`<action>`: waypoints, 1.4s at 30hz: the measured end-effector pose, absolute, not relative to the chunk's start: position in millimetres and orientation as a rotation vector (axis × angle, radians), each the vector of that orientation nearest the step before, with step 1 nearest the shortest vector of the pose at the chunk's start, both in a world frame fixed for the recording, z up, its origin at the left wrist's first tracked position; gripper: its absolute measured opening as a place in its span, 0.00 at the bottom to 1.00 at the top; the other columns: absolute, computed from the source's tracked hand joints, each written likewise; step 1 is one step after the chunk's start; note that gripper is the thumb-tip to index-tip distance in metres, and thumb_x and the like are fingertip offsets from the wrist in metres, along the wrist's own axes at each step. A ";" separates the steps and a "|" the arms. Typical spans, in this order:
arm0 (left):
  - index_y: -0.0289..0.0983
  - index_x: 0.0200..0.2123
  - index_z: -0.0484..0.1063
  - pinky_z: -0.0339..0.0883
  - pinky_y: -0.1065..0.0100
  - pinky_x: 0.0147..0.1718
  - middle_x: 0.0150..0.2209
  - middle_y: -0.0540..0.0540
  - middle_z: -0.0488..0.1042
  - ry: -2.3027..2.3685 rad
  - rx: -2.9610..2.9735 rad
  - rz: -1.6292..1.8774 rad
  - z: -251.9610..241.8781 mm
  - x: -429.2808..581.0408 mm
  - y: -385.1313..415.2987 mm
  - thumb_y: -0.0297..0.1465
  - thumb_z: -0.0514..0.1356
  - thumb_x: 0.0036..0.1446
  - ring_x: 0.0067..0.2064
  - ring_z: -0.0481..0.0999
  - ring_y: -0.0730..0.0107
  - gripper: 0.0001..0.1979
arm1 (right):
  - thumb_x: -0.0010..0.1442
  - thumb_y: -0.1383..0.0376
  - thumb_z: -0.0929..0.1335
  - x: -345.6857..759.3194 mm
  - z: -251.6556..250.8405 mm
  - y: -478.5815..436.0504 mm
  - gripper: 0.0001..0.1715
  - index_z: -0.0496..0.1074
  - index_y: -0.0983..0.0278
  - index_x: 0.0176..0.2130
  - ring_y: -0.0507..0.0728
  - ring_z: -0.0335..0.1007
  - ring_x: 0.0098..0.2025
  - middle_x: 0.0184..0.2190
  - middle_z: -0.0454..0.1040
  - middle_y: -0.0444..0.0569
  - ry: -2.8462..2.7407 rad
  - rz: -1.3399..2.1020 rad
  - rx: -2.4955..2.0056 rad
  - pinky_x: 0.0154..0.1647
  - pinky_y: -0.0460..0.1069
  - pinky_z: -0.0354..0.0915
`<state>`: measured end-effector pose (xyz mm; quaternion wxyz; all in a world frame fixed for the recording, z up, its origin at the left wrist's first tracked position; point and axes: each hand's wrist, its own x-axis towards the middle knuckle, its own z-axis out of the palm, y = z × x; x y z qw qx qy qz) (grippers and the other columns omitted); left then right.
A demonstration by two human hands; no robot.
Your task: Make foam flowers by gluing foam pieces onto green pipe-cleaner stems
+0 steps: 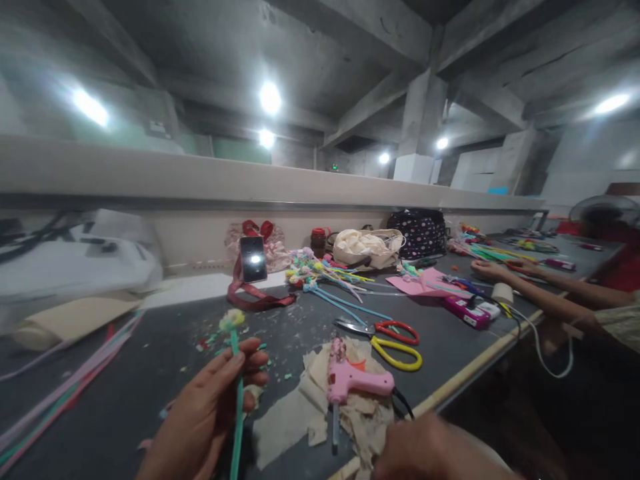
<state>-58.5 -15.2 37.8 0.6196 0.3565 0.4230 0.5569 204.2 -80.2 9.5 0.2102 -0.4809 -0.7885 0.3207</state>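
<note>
Between thumb and fingers, my left hand [215, 393] pinches the green stem of a pipe-cleaner flower [233, 321]; its fluffy pale yellow and white head points up. At the bottom edge is my right hand [425, 448], blurred, its fingers mostly hidden. Just beyond it, a pink hot glue gun [353, 379] with a glue stick in its back lies on crumpled, torn brown paper [295, 413]. Scissors [385, 337] with one red and one yellow handle rest on the dark table behind the glue gun. Small green scraps lie beside my left hand.
Finished fuzzy flowers [315, 270] lie in a pile at the back, near a phone [253, 259] and a beige bag [367, 247]. Loose pipe cleaners [75, 380] lie at left. A purple power strip [467, 312] sits at right, near a co-worker's hands [487, 272].
</note>
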 end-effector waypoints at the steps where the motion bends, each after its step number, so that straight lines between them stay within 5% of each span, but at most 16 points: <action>1: 0.36 0.34 0.70 0.63 0.78 0.16 0.29 0.47 0.73 0.970 0.822 1.263 37.1 -57.2 -15.8 0.28 0.60 0.42 0.25 0.70 0.75 0.12 | 0.58 0.64 0.60 214.2 18.1 -79.0 0.11 0.67 0.65 0.40 0.53 0.66 0.36 0.38 0.69 0.48 -2.165 0.818 -1.404 0.36 0.50 0.63; 4: 0.35 0.34 0.70 0.63 0.77 0.15 0.27 0.47 0.73 0.967 0.840 1.229 34.5 -54.1 -16.3 0.29 0.62 0.39 0.23 0.69 0.74 0.14 | 0.57 0.66 0.60 248.7 33.2 -56.8 0.11 0.70 0.63 0.35 0.52 0.67 0.30 0.30 0.72 0.46 -1.966 0.270 -1.960 0.30 0.45 0.60; 9: 0.35 0.33 0.70 0.62 0.78 0.14 0.24 0.49 0.72 0.983 0.839 1.147 32.4 -52.0 -15.8 0.31 0.64 0.35 0.21 0.67 0.76 0.16 | 0.55 0.66 0.62 284.6 21.1 -4.8 0.09 0.71 0.66 0.31 0.56 0.66 0.34 0.31 0.72 0.50 -1.847 0.076 -2.288 0.33 0.50 0.60; 17: 0.34 0.31 0.70 0.59 0.78 0.14 0.21 0.48 0.72 0.981 0.921 1.096 26.0 -49.2 -16.5 0.31 0.63 0.37 0.19 0.66 0.76 0.13 | 0.57 0.64 0.61 275.8 10.2 33.4 0.13 0.64 0.66 0.43 0.55 0.66 0.39 0.42 0.67 0.50 -1.836 0.162 -2.506 0.37 0.53 0.64; 35: 0.34 0.31 0.71 0.57 0.79 0.13 0.21 0.48 0.72 0.954 0.952 1.053 23.9 -52.0 -20.0 0.32 0.61 0.41 0.18 0.65 0.78 0.11 | 0.58 0.63 0.60 294.8 29.4 24.4 0.14 0.63 0.67 0.43 0.52 0.68 0.33 0.37 0.69 0.48 -1.714 0.566 -2.053 0.32 0.51 0.66; 42: 0.34 0.32 0.70 0.58 0.79 0.13 0.22 0.47 0.72 0.943 0.965 1.032 18.3 -50.3 -15.5 0.33 0.61 0.41 0.19 0.66 0.77 0.13 | 0.57 0.65 0.62 289.5 15.0 35.3 0.14 0.64 0.67 0.43 0.55 0.67 0.37 0.41 0.67 0.49 -1.708 0.533 -2.243 0.35 0.52 0.65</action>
